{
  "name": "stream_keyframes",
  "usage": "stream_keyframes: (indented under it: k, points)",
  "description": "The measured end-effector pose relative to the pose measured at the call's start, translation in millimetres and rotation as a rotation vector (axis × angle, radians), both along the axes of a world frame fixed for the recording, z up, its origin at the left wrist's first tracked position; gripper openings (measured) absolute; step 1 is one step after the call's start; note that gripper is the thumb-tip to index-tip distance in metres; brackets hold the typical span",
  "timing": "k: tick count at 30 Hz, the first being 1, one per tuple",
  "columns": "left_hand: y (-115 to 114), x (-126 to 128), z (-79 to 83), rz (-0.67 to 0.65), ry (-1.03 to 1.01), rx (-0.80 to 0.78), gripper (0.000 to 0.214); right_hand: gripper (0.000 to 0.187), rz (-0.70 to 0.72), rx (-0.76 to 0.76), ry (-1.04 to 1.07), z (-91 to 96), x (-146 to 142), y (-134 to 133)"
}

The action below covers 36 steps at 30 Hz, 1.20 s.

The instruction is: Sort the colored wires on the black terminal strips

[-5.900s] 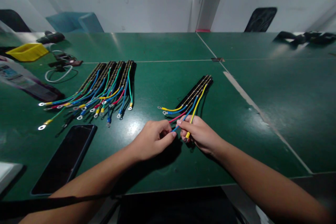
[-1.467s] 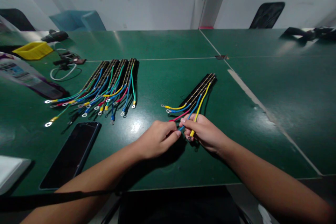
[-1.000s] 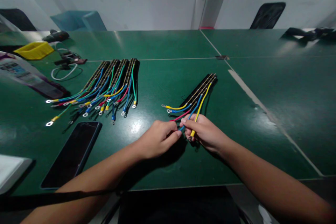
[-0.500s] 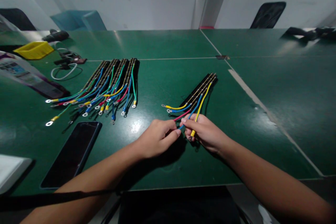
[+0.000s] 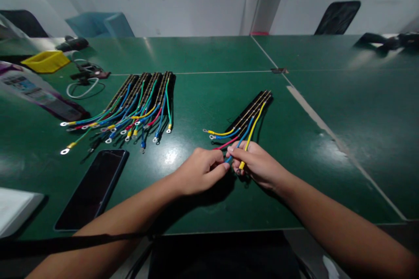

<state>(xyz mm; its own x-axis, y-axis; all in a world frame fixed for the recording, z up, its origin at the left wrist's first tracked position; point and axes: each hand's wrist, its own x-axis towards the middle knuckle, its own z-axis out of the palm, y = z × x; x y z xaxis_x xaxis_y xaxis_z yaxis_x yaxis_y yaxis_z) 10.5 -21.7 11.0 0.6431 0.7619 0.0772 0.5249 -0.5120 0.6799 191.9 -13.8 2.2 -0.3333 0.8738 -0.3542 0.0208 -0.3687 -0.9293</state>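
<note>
A black terminal strip [image 5: 250, 111] with brass-coloured contacts lies slanted on the green table, its coloured wires running toward me. My left hand [image 5: 206, 170] pinches the lower end of a blue wire [image 5: 244, 136] between thumb and forefinger. Higher up, the thumb and fingers of my right hand [image 5: 250, 159] close on that same blue wire. Beside the right fingers hangs a yellow wire [image 5: 253, 128] with a yellow sleeve at its end. A red wire [image 5: 229, 143] passes behind the left fingers, its tip hidden. Another yellow wire [image 5: 224, 132] and blue wire end in ring terminals left of the strip.
Several similar wired strips [image 5: 157, 91] lie side by side at the left. Nearer me are a dark phone [image 5: 93, 187] and a white box [image 5: 16, 209]. A clear package [image 5: 39, 91], a yellow tray [image 5: 46, 62] and a white cable [image 5: 83, 91] sit farther left.
The view has shifted slightly. Both hands keep their hold on the blue wire, with almost no other movement.
</note>
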Motion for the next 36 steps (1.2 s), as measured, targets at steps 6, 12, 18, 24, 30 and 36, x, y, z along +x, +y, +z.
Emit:
stream_keyframes:
  k: [6, 12, 18, 24, 30, 36]
  points:
    - [2.4, -0.4, -0.5, -0.012, -0.020, 0.038, 0.028, 0.027, -0.021, -0.004, 0.008, 2.4, -1.4, -0.6]
    - [2.6, 0.3, -6.1, 0.004, -0.078, 0.001, 0.027, 0.026, -0.022, -0.009, -0.002, 3.2, -1.3, -0.8]
    - [3.5, -0.3, -4.1, -0.024, -0.041, 0.090, 0.028, 0.026, -0.026, -0.005, 0.017, 4.3, -1.5, -1.4]
    - [4.9, -0.4, -4.5, -0.026, -0.046, 0.089, 0.026, 0.024, 0.002, 0.014, 0.030, 0.9, -0.7, -0.5]
    - [5.0, -0.4, -6.4, -0.008, -0.086, 0.033, 0.025, 0.024, 0.006, 0.024, 0.024, -0.7, 0.0, -0.3]
    - [5.7, -1.0, -3.4, -0.033, -0.046, 0.094, 0.028, 0.024, -0.001, 0.025, 0.021, 0.9, -0.6, -0.6]
